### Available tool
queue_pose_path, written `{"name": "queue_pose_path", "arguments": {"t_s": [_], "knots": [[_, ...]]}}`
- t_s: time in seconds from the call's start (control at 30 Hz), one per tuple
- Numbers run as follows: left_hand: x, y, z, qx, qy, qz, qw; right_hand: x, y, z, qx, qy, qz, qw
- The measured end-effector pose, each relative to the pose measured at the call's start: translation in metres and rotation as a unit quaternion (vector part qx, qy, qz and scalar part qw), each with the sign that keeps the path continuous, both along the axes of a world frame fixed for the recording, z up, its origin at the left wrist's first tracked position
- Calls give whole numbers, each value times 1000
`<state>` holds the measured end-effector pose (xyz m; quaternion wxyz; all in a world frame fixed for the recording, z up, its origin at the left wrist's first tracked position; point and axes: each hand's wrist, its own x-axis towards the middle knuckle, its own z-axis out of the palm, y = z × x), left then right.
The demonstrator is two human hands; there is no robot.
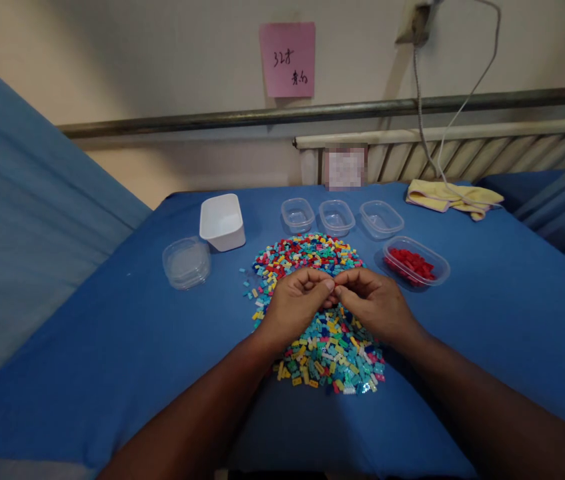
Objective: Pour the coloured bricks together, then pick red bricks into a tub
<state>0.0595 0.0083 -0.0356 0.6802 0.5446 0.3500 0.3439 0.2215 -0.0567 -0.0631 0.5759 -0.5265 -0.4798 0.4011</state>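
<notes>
My left hand point(298, 301) and my right hand point(378, 304) meet over a pile of small toy building bricks point(329, 353) in many colours. Thumbs and forefingers of both hands are pinched together, tip to tip. A bit of red shows between them, a small red brick mostly hidden by the fingers. To the right of my right hand, a clear plastic tub point(441, 272) holds red bricks point(411, 264). The pile spreads behind and in front of my hands, with a few loose bricks at its left edge.
Three clear tubs point(298, 227) stand in a row behind the pile. A white container point(232, 237) and stacked clear lids point(186, 263) are at the left. A yellow cloth point(455, 197) lies at the back right under a hanging cable point(442, 150). Blue cloth point(162, 373) covers the table.
</notes>
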Motion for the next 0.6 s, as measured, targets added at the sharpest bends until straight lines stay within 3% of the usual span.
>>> {"name": "queue_pose_path", "arguments": {"t_s": [0.33, 0.6], "knots": [[-1, -1, 5, 113, 63, 48, 990, 1, -1, -3, 58, -99, -17, 993], [-5, 0, 1, 132, 91, 25, 987, 1, -3, -6, 59, -131, -4, 990]]}}
